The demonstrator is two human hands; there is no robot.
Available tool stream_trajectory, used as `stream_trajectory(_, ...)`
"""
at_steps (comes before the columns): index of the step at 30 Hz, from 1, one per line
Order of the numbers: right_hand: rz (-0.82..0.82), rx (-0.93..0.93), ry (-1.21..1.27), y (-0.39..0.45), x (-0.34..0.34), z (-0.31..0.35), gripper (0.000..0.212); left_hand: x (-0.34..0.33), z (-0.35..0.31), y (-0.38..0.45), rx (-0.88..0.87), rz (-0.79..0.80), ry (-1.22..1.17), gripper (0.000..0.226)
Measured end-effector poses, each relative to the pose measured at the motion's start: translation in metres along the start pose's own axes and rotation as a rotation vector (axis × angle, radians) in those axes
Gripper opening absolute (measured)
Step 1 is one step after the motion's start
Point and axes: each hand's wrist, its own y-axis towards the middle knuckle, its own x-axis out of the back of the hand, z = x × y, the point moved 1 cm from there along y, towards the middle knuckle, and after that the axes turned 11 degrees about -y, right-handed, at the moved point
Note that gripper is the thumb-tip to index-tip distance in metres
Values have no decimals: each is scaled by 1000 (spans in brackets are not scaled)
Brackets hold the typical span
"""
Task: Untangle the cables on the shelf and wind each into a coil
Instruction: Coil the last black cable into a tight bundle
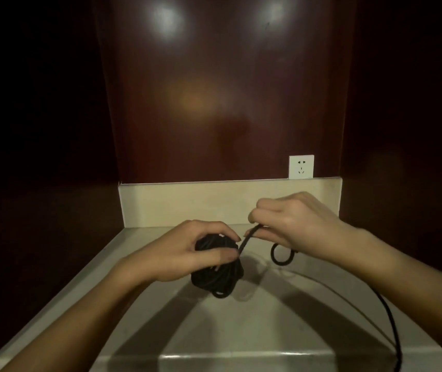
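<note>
Glossy dark wood panel, smooth pale stone shelf, matt black cable.

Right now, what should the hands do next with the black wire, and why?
Probably the right hand should carry the strand it pinches around the black bundle that the left hand grips, adding one more turn. The bundle already looks mostly wound, but a small loop hangs below the right hand and a long loose tail runs off across the shelf.
</note>
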Motion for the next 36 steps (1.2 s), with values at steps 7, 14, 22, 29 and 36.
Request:
stream_trajectory(7,407,-325,839,22,18,4,20,11,-16,-7,55,-301,504,28)
stream_trajectory(14,577,-362,845,24,11,3,25,30,-7,-14,144,-484,588,37)
stream_trajectory(22,628,-499,1395,20,19,12,35,39,-7,-19,186,-672,595,38)
stream_trajectory(29,179,-902,1713,7,-6,47,40,45,12,-18,304,-777,481,33)
stream_trajectory(36,24,-932,1518,9,-11,54,27,32,24,-18,344,-778,413,31)
